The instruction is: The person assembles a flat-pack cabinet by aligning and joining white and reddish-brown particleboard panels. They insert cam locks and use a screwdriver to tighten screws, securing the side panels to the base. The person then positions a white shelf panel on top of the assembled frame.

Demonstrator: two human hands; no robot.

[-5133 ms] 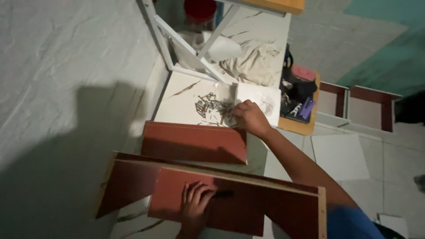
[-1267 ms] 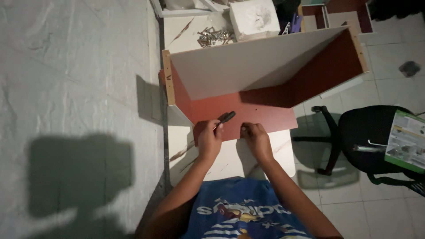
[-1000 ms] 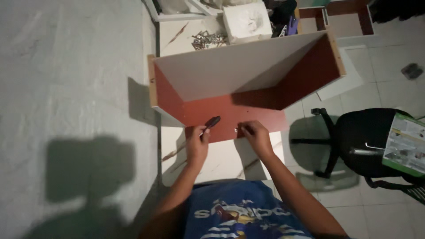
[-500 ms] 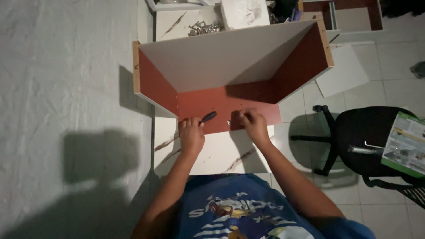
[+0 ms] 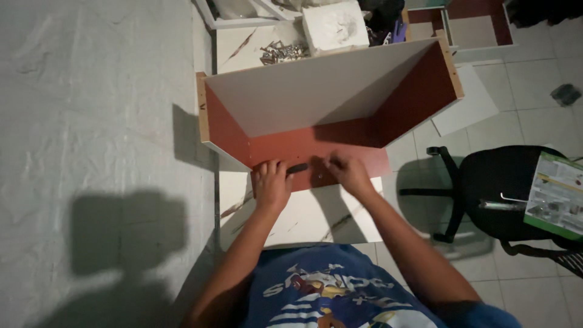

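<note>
A half-built box of red-brown boards [image 5: 331,97] stands open towards me, with a white back panel and two side walls. Its front red-brown board [image 5: 364,159] lies flat at my hands. My left hand [image 5: 271,183] rests on that board and holds a dark-handled screwdriver [image 5: 297,168] that points right. My right hand [image 5: 344,173] presses on the same board just right of the tool's tip, fingers bent near a small metal fitting [image 5: 318,176].
A pile of metal screws [image 5: 282,52] and a white block [image 5: 335,25] lie on a pale board behind the box. A black office chair [image 5: 504,194] with a green leaflet [image 5: 555,195] stands at the right. More red drawer parts [image 5: 473,24] lie at the top right.
The view has shifted a little, so the box sits lower in the frame. Both hands stay on the front board; the right hand has edged closer to the screwdriver's tip.
</note>
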